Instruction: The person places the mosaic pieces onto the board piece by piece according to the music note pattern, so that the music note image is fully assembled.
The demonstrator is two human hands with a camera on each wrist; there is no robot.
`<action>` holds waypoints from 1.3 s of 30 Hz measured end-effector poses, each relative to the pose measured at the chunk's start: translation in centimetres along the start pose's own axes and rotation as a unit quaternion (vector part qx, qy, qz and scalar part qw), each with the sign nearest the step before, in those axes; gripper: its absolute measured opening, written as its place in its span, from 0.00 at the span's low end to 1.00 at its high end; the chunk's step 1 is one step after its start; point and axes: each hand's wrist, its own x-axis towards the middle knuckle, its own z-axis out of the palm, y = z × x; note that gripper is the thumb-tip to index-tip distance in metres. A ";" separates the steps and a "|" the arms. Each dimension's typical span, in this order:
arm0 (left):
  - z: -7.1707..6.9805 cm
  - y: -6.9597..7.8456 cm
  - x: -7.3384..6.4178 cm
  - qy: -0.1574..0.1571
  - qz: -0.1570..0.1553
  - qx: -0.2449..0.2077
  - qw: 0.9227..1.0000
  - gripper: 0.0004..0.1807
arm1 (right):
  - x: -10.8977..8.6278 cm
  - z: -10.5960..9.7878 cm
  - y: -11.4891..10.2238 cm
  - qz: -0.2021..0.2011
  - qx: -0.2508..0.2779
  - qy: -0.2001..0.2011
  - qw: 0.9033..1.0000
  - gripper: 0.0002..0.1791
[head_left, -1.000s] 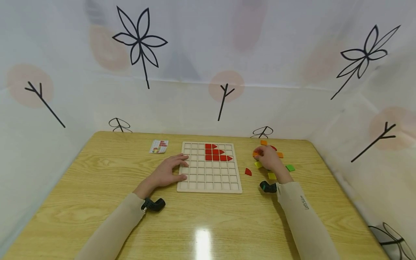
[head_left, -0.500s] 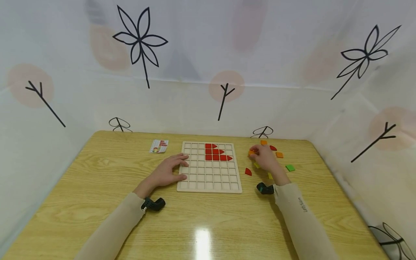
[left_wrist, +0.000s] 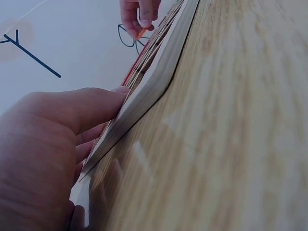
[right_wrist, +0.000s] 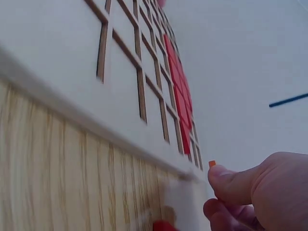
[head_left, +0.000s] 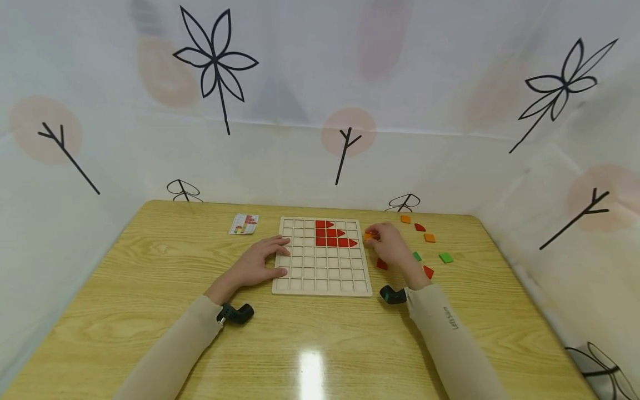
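Head view: an orange piece [head_left: 368,236] is pinched between the thumb and fingers of the right hand [head_left: 391,245], close by the right rim of the grid board [head_left: 322,260]; whether the rim is overlapped cannot be told. The left hand [head_left: 255,263] is laid at the board's left edge, fingers and thumb spread apart, nothing being gripped. Three rows of red pieces [head_left: 327,243], each ended by a point, are seated in the upper cells. A printed card [head_left: 244,224] is placed left of the board on the worktop [head_left: 280,344]. A green tile [head_left: 446,258] and an orange tile [head_left: 430,238] are left loose right of the board. The step in hand is judged to be transfer of the orange piece to the board. For the next move, a vacant cell should be chosen, and the piece squared to its dividers, lowered flat and released, without the red pieces being disturbed.
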 end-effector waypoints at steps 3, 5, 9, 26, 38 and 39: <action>0.0 -0.1 0.0 0.000 0.000 -0.001 1.000 0.21 | 0.2 0.6 -0.7 -0.005 0.003 -0.004 1.000 0.14; 0.0 -0.1 0.0 0.000 0.000 -0.001 1.000 0.21 | 0.4 1.1 -1.3 -0.008 0.005 -0.004 1.000 0.14; 0.1 -0.1 0.0 -0.001 -0.001 0.000 1.000 0.21 | 0.7 2.1 -2.2 -0.013 0.007 -0.008 1.000 0.14; 0.1 0.2 0.0 0.004 0.006 0.000 1.000 0.21 | 0.8 5.3 -5.5 -0.063 0.008 -0.041 0.997 0.12; 0.1 -0.1 0.0 0.000 0.002 0.003 1.000 0.21 | 0.9 6.4 -6.1 -0.068 0.025 -0.050 0.996 0.11; 0.1 -0.2 0.1 0.000 0.002 0.003 1.000 0.21 | 1.0 6.5 -6.0 -0.067 0.027 -0.050 0.996 0.11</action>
